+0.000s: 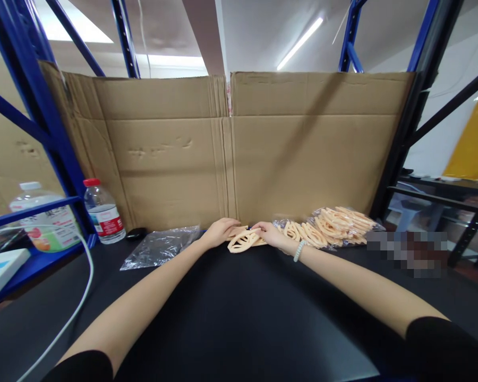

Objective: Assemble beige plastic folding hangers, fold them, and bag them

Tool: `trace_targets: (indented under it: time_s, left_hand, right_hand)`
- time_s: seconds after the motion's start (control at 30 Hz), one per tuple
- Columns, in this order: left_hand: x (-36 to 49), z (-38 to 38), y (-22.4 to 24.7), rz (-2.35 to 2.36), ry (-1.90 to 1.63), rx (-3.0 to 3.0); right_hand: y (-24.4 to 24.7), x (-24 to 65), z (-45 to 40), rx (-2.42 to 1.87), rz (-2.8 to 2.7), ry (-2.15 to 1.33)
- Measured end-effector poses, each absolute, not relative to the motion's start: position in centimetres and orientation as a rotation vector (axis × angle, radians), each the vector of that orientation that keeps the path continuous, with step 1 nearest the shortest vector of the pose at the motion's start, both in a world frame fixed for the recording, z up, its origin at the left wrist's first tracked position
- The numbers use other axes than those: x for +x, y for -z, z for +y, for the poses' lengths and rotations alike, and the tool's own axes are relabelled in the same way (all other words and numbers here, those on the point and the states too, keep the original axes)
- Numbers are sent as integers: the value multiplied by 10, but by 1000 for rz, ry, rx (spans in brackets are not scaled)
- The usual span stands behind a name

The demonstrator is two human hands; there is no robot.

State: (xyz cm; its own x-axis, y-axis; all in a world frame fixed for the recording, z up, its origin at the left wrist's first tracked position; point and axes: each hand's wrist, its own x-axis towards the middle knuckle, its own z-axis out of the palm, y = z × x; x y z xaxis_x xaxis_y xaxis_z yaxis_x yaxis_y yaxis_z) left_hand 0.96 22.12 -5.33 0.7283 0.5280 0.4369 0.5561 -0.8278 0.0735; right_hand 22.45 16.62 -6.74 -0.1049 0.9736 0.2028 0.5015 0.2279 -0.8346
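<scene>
Both hands reach to the back middle of the black table. My left hand [222, 231] has its fingers bent over the left end of some flat beige slotted pieces [242, 241]. On their right side, my right hand [269, 233] has its fingers closed on the upper edge of these pieces; a pale bead bracelet is at that wrist. Just right of my right hand lie more beige pieces [302, 232] in a row, beside a clear plastic bag [338, 225] full of similar pieces.
A flat clear bag [163, 245] lies left of my left hand. Farther left are a black mouse [136, 233], a red-capped bottle [104, 215], a larger jug [48, 223] and a white cable [88, 281]. Cardboard [167, 159] stands behind, between blue rack posts.
</scene>
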Motion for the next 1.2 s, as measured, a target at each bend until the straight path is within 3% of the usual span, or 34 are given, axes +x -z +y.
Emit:
trace_targets:
  time_s: [0.27, 0.63, 1.0, 1.13, 1.2]
  left_hand:
    - [16, 171, 53, -1108, 673, -2820]
    - [32, 149, 55, -1070, 684, -2968]
    - [37, 131, 63, -1179, 1019, -3215]
    - [35, 103, 66, -1286, 1300, -3187]
    - [33, 85, 68, -1326, 1392, -3187]
  right_hand:
    - [77, 232, 148, -1368, -1908, -221]
    - [85, 302, 97, -1629, -2128, 229]
    - [78, 303, 95, -1504, -2043, 175]
    - [67, 280, 72, -1345, -1958, 9]
    - [65, 264, 58, -1247, -1921, -281]
